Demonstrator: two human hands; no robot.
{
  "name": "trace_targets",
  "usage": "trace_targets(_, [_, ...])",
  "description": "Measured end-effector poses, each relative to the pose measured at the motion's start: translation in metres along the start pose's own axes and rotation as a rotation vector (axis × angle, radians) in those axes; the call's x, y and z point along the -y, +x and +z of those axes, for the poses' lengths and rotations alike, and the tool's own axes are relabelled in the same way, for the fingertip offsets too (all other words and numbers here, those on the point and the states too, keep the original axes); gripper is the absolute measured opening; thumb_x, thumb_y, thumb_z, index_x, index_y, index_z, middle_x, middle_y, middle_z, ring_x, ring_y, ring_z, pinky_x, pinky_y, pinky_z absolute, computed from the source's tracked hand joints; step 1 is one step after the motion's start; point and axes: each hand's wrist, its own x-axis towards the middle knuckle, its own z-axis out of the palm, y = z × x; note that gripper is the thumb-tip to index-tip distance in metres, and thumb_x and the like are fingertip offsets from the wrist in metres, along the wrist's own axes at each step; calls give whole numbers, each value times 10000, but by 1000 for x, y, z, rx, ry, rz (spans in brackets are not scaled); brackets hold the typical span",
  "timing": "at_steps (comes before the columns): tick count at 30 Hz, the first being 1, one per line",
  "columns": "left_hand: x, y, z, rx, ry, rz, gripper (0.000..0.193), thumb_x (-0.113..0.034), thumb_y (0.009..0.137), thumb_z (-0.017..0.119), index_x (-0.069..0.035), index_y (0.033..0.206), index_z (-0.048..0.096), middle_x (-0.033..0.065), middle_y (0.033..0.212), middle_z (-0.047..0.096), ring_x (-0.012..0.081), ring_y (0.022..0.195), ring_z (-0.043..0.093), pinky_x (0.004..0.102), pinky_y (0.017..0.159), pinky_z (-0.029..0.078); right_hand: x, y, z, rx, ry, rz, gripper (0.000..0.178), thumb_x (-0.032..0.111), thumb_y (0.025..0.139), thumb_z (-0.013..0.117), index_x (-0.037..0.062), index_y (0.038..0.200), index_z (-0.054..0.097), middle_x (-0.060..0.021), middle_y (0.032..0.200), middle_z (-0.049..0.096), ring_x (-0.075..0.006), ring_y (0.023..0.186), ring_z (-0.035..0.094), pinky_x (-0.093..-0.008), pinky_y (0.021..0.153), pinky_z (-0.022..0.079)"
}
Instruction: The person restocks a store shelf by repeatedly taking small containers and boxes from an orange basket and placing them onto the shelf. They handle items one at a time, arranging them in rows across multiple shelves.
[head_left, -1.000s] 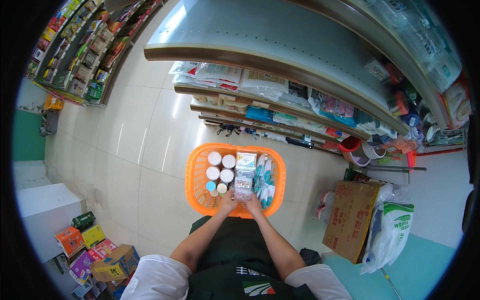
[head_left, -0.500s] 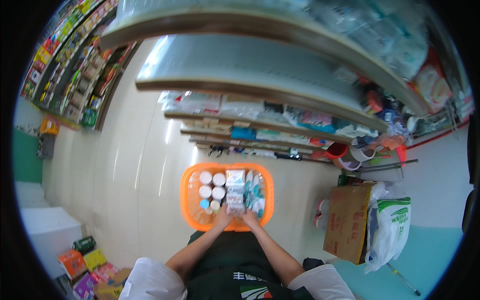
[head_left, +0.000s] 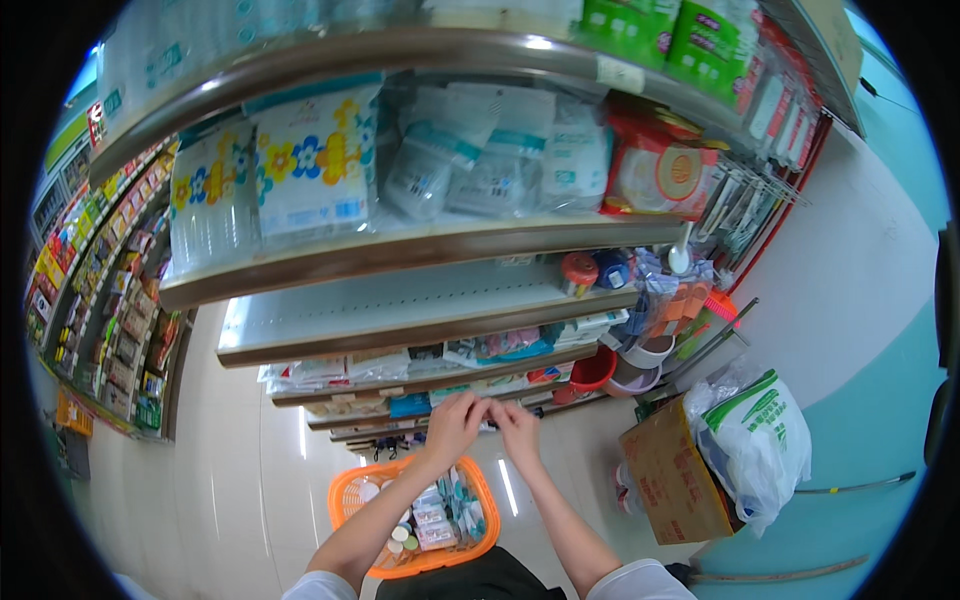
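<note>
In the head view, hidden behind the left forearm (head_left: 392, 502): a slanting strip of the orange basket (head_left: 489, 505) and of the goods inside. Cut off by the near edge of view: both white sleeves (head_left: 640, 582) and most of the dark apron (head_left: 480, 578). Hard to make out: the small print on the packs, and the clear-wrapped stacks (head_left: 250, 25) at the far edge, cut short and bent by the lens. Just beyond the apron, on the near side of the tall shelf unit (head_left: 430, 250): the basket, bright, round-cornered, slotted in the walls, sitting slightly askew. Inside, pale round lids (head_left: 410, 543) to the left, whitish-grey packs (head_left: 433, 522) in the middle, teal-and-white packets (head_left: 466, 510) to the right, crowded close together. Reaching from the near side past the basket, two bare forearms, slanting inward toward each other. Left hand (head_left: 455, 432) with its back showing, right hand (head_left: 517, 437) just beside; fingers of both bent and drawn together, tips meeting or nearly so. Cannot tell about anything small pinched between, nor about the gap to the shelf goods beyond. Farther along the shelves, flower-printed packs (head_left: 312, 160) to the left and a red-lidded jar (head_left: 578, 273) to the right; well to the right of the hands, a red bucket (head_left: 592, 372), then a brown cardboard box (head_left: 675, 490) with a white-and-green plastic bag (head_left: 755, 430) against its right side
</note>
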Motion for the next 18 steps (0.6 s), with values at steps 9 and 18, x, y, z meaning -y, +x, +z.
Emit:
trace_targets(9, [-3, 199, 44, -117, 428, 217, 443, -164, 875, 667, -68, 1296, 563, 209, 1290, 572, 427, 1160, 540, 491, 963, 458, 69, 149, -47, -322, -180, -464, 379, 115, 963, 540, -14, 1318, 555, -211, 1345, 562, -396, 1217, 533, -461, 1027, 421])
trace_targets(18, [51, 260, 82, 101, 692, -6, 473, -233, 884, 654, -110, 1336, 587, 199, 1342, 582, 383, 1260, 532, 521, 1036, 417, 31, 187, -34, -301, -523, -428, 500, 143, 936, 575, -62, 1380, 470, -265, 1434, 486, -398, 1315, 468, -508, 1157, 307])
